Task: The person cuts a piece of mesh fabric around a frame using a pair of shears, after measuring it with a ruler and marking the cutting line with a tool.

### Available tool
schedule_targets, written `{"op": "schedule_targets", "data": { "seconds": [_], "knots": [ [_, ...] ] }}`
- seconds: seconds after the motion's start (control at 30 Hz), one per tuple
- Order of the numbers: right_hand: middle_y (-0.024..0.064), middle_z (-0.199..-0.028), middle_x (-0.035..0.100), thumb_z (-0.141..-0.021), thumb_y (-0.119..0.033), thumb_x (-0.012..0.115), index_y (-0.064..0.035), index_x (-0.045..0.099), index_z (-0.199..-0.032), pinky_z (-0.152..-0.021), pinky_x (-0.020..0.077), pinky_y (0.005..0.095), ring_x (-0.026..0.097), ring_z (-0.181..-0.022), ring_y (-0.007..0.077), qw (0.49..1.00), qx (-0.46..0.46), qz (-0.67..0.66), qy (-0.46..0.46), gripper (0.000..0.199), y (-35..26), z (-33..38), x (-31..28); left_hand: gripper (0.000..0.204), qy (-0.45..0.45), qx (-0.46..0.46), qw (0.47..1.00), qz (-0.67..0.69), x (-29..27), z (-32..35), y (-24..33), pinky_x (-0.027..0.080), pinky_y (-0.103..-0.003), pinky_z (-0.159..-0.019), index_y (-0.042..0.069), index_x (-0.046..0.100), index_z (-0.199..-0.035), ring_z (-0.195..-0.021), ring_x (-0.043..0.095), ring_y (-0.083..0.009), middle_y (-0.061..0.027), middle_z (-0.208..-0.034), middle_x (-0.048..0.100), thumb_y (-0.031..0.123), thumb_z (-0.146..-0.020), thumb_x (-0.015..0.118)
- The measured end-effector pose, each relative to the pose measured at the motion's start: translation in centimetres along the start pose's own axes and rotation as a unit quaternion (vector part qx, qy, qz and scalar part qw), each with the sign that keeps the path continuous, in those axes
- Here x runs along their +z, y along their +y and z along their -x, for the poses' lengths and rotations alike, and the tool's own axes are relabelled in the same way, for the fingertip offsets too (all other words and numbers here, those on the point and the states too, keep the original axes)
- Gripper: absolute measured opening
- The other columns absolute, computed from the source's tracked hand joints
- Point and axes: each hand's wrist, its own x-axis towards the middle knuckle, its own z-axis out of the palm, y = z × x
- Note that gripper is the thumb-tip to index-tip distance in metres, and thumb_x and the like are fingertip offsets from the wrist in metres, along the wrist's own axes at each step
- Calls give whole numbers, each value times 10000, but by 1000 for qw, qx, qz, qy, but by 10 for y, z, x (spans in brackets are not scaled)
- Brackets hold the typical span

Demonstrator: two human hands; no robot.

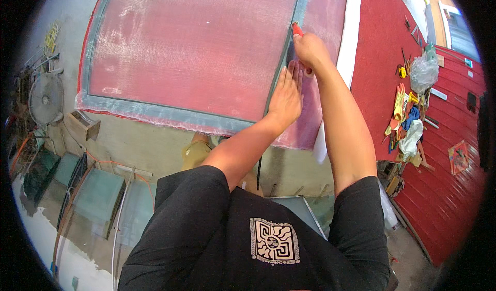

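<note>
A fine mesh sheet [194, 43] lies over a grey-green frame [134, 105] on the red work surface. Along the frame's right-hand bar runs a thin dark strip [272, 87], whose loose end hangs below the near edge. My right hand [311, 52] is closed around a small red-handled tool [297, 30], its tip at the bar; the working end is too small to make out. Just nearer to me, my left hand [285, 96] rests on the bar beside the strip, its fingers stretched out and nothing visible gripped. Part of the bar is hidden beneath both hands.
Tools, gloves [398, 105] and a clear plastic bag [424, 71] are heaped at the right on the red surface. At left stand a round fan [46, 99], a small wooden box [84, 125] and leaning glass panes [98, 195]. A person's foot shows under the near edge.
</note>
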Motion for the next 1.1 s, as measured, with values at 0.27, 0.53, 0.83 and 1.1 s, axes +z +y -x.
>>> {"op": "schedule_targets", "data": {
  "seconds": [0.27,0.53,0.83,1.1],
  "knots": [
    [328,-1062,752,-1094,-395,442,64,769,-1101,-920,583,528,755,-1008,478,998,49,35,-21,564,-49,-13,-6,772,-17,18,998,-65,9,-2,-5,109,-522,-1359,-97,330,-1645,-1654,169,-413,-258,-1760,257,418,-1088,471],
    [343,-1140,740,-1080,-415,464,70,763,-1140,-990,558,543,737,-1103,472,995,30,31,88,573,6,-35,-7,690,1,4,1000,5,5,-3,-8,102,-501,-1362,-107,376,-1622,-1653,183,-411,-281,-1741,292,286,-1057,436],
    [208,-673,683,-1117,-362,455,96,692,-903,-590,561,525,696,-555,374,997,-21,37,60,558,8,-46,3,686,28,10,998,58,11,-4,-7,99,-500,-1366,-127,395,-1600,-1656,170,-419,-292,-1732,297,266,-1042,465],
    [250,-722,685,-1047,-208,450,113,700,-856,-597,572,497,697,-584,376,997,33,48,-43,449,-25,-42,-20,758,36,9,997,71,15,-4,-7,118,-510,-1365,-140,384,-1599,-1655,163,-426,-306,-1732,277,304,-1007,548]
  ]
}}
